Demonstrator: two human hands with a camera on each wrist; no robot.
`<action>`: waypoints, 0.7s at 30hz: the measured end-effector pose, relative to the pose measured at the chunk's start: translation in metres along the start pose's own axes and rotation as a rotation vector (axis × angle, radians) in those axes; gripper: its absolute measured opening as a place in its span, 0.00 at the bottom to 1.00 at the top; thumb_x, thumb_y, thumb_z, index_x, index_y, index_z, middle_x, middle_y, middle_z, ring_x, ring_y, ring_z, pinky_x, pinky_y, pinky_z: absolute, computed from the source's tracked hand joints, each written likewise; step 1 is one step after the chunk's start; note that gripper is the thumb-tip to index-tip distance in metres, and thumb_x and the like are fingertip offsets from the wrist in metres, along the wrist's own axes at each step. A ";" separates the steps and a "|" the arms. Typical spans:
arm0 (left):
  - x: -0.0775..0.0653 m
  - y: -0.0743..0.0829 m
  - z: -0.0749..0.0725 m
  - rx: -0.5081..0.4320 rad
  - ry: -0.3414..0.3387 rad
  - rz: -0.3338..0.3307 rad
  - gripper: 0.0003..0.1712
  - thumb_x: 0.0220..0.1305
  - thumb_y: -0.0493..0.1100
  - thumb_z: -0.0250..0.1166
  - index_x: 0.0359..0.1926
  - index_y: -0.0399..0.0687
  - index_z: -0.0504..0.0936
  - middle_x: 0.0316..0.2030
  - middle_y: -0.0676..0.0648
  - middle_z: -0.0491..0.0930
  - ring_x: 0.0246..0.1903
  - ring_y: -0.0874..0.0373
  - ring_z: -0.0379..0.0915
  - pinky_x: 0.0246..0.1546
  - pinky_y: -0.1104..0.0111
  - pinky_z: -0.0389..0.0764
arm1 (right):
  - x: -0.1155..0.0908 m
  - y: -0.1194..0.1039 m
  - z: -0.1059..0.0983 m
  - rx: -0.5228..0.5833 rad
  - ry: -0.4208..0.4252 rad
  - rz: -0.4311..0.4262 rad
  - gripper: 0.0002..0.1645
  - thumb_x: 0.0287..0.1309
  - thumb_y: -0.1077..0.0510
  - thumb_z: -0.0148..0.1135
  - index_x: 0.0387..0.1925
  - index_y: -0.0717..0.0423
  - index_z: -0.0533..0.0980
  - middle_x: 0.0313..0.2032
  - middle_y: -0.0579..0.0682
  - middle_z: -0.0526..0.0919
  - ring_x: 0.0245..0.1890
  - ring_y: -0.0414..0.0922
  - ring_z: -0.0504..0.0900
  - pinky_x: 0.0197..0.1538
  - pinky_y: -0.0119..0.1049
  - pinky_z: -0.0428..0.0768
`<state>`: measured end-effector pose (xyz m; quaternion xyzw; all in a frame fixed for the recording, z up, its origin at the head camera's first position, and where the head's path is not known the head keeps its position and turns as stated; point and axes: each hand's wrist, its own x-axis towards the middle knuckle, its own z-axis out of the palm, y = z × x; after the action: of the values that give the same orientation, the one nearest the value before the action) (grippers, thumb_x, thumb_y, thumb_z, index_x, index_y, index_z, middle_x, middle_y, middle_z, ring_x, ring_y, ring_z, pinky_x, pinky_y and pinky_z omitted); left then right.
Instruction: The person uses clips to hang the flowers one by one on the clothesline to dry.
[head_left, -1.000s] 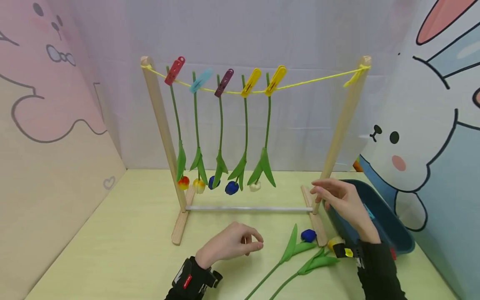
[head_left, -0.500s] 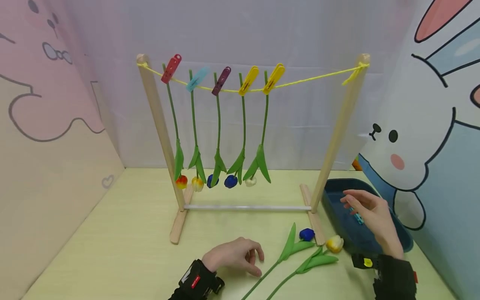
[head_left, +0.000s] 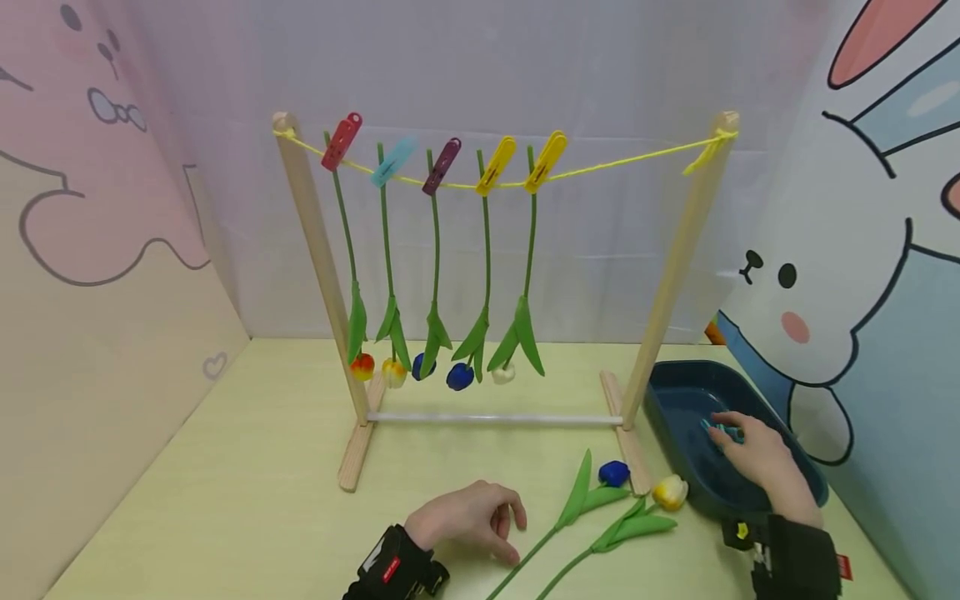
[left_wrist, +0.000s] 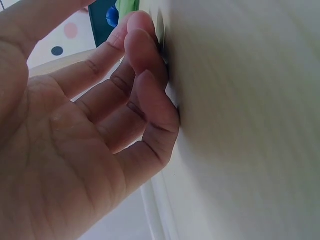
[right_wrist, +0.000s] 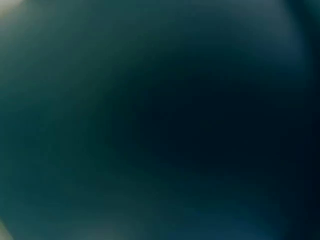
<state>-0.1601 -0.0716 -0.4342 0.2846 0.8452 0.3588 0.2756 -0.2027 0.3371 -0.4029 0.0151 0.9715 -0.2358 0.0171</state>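
Note:
My right hand [head_left: 757,454] reaches down into the dark blue bin [head_left: 667,400]. Its thumb and index finger lie around a light blue clothespin [head_left: 732,432]; I cannot tell whether they pinch it. The right wrist view is dark and blurred. My left hand [head_left: 472,517] rests on the table, fingers loosely curled and holding nothing; in the left wrist view the fingertips [left_wrist: 160,107] are right at the tabletop. Close to its right lie a blue tulip [head_left: 614,473] and a yellow-white tulip [head_left: 670,492], stems toward me.
Behind the hands stands a wooden frame [head_left: 671,287] with a yellow cord [head_left: 622,162] tied across it. Several tulips hang head down from the cord, held by red [head_left: 342,142], light blue, purple and yellow clothespins. A clear rod [head_left: 495,418] joins the frame's feet.
My right hand has moved from beside the frame's right post, rightward and down into the bin to the clothespin. My left hand has lowered slightly to the table.

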 end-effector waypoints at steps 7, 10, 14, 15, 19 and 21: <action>-0.002 0.000 0.002 -0.038 0.002 0.008 0.15 0.52 0.37 0.79 0.39 0.44 0.82 0.19 0.59 0.72 0.20 0.71 0.67 0.26 0.80 0.67 | 0.012 0.016 0.014 -0.096 -0.139 -0.056 0.36 0.71 0.49 0.56 0.64 0.76 0.66 0.65 0.85 0.57 0.64 0.82 0.60 0.62 0.74 0.67; -0.002 0.000 0.002 -0.028 0.005 0.006 0.15 0.52 0.37 0.79 0.39 0.44 0.82 0.19 0.59 0.72 0.20 0.71 0.66 0.26 0.80 0.66 | 0.014 0.020 0.020 -0.122 -0.156 -0.079 0.35 0.70 0.50 0.57 0.63 0.77 0.67 0.65 0.87 0.55 0.63 0.83 0.60 0.62 0.73 0.67; -0.001 -0.001 0.002 -0.019 0.007 0.008 0.14 0.52 0.38 0.79 0.38 0.45 0.82 0.19 0.59 0.72 0.20 0.71 0.66 0.26 0.80 0.66 | 0.014 0.022 0.023 -0.121 -0.169 -0.071 0.34 0.70 0.51 0.57 0.63 0.77 0.67 0.65 0.88 0.54 0.63 0.84 0.59 0.62 0.73 0.66; -0.001 -0.001 0.002 -0.017 0.007 0.008 0.14 0.52 0.38 0.79 0.38 0.46 0.82 0.19 0.59 0.72 0.20 0.71 0.66 0.26 0.80 0.66 | 0.014 0.023 0.023 -0.111 -0.178 -0.063 0.35 0.70 0.50 0.57 0.63 0.77 0.66 0.65 0.88 0.52 0.64 0.84 0.58 0.63 0.74 0.65; 0.001 -0.001 0.002 0.003 0.012 0.011 0.15 0.52 0.39 0.79 0.38 0.46 0.82 0.19 0.60 0.72 0.20 0.71 0.66 0.26 0.80 0.67 | 0.015 0.024 0.024 -0.063 -0.224 -0.032 0.38 0.71 0.48 0.56 0.65 0.78 0.64 0.66 0.88 0.47 0.65 0.85 0.52 0.65 0.76 0.60; 0.002 -0.001 0.002 0.017 0.016 0.012 0.15 0.52 0.39 0.79 0.38 0.47 0.82 0.19 0.60 0.72 0.20 0.72 0.66 0.26 0.80 0.67 | 0.016 0.025 0.024 -0.054 -0.239 -0.023 0.40 0.71 0.46 0.56 0.66 0.78 0.62 0.66 0.89 0.46 0.66 0.85 0.51 0.66 0.76 0.59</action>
<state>-0.1603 -0.0701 -0.4365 0.2891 0.8487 0.3554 0.2644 -0.2167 0.3482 -0.4361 -0.0247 0.9687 -0.2100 0.1303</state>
